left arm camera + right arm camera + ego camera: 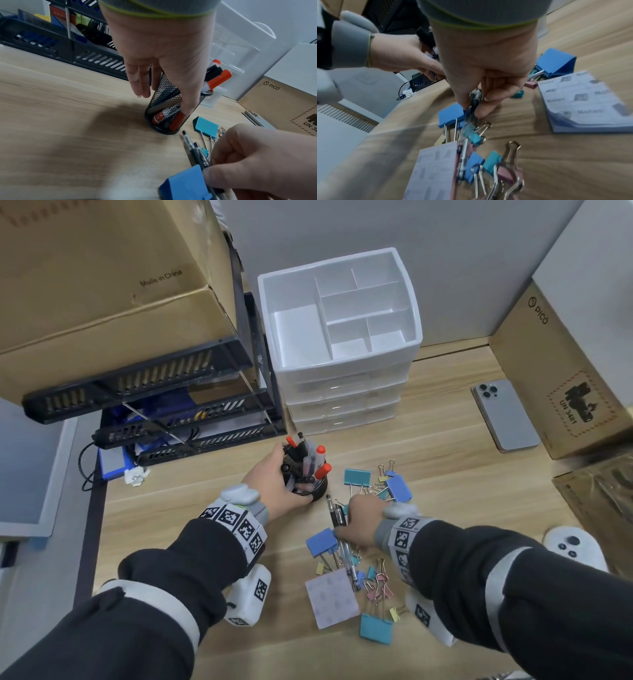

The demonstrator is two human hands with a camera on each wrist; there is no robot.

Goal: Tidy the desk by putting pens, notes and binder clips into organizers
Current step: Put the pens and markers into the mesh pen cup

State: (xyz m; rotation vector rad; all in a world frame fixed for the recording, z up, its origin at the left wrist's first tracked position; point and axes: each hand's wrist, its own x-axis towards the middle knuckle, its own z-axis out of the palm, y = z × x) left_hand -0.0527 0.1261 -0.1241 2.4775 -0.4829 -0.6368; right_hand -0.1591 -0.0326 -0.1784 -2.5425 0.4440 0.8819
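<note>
black sleeves with pale stripes, grey green-edged cuffs, checker-marked white wristbands.

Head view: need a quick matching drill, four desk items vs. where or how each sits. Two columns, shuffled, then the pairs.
Items:
1. mesh pen cup
2. gel pens
3. phone
4. white drawer organizer

States:
A. face down near the Pico box
B. pinched by the right hand
C. top compartments bare
D. gripped by the left hand

Pairs: 1-D, 2-B, 3-A, 4-C
</note>
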